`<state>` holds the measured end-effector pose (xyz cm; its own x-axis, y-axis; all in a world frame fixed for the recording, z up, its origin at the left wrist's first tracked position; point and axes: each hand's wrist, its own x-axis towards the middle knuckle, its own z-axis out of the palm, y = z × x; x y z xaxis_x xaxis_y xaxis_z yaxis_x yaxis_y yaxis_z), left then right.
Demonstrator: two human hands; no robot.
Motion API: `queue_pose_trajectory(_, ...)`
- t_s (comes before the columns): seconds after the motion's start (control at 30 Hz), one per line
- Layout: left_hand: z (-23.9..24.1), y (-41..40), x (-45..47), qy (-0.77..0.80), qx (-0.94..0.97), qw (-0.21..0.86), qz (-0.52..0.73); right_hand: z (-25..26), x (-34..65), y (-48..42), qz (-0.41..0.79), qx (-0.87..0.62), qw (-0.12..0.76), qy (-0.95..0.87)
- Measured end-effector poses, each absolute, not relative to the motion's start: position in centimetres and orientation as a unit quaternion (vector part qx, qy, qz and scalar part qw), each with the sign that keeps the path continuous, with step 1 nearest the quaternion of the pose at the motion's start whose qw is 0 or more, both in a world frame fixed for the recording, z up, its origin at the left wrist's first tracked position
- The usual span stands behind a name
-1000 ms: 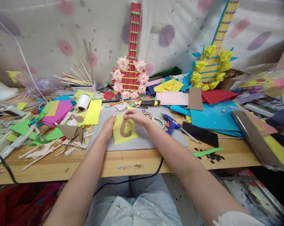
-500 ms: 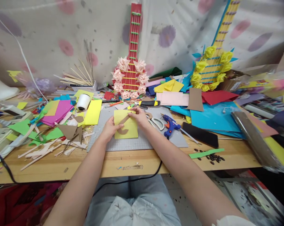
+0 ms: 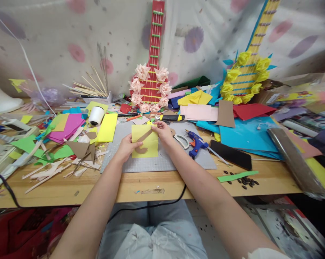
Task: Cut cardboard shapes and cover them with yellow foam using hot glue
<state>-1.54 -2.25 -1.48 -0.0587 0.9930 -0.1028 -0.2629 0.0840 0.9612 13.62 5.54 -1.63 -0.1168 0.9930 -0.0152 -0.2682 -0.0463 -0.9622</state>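
A square yellow sheet (image 3: 152, 148) is held over the grey cutting mat (image 3: 165, 166). Against its face lies a brown cut-out (image 3: 145, 136), a slanting strip with a curved part lower down. My left hand (image 3: 127, 147) grips the sheet's left edge, thumb on top across the cut-out's middle. At the upper right corner, my right hand (image 3: 162, 132) pinches the sheet close to the strip's upper end. Fingers behind the sheet are hidden. White-handled scissors (image 3: 182, 141) and a blue glue gun (image 3: 197, 142) lie right of my right hand.
A black phone (image 3: 230, 154), a green strip (image 3: 237, 176) and small dark beads (image 3: 250, 181) lie to the right. Paper scraps (image 3: 47, 172) and a white roll (image 3: 96, 116) are at left. Behind stand a red paper guitar (image 3: 151, 86) and a yellow one (image 3: 245, 79).
The view has shifted slightly. Both hands keep their hold on the yellow sheet, and the brown strip's upper end sits a little differently near my right fingers.
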Motion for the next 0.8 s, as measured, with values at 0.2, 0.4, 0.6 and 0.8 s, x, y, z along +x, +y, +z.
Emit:
queue_pose_trajectory(0.2, -1.3, -2.3, -1.6, 0.472, 0.387, 0.563, 0.557, -0.5, 13.4, 4.9, 0.662, -0.418, 0.504, -0.365)
queue_pose_trajectory(0.4, -1.5, -2.2, -1.7, 0.479, 0.373, 0.552, 0.572, -0.2, 13.1, 4.7, 0.638, -0.446, 0.485, -0.399)
queue_pose_trajectory(0.6, -1.6, -2.1, -1.5, 0.474, 0.375, 0.550, 0.577, -0.1, 12.5, 4.7, 0.598, -0.467, 0.484, -0.436)
queue_pose_trajectory(0.8, -1.8, -1.9, -1.6, 0.474, 0.378, 0.549, 0.575, 0.8, 11.7, 5.6, 0.587, -0.450, 0.501, -0.449)
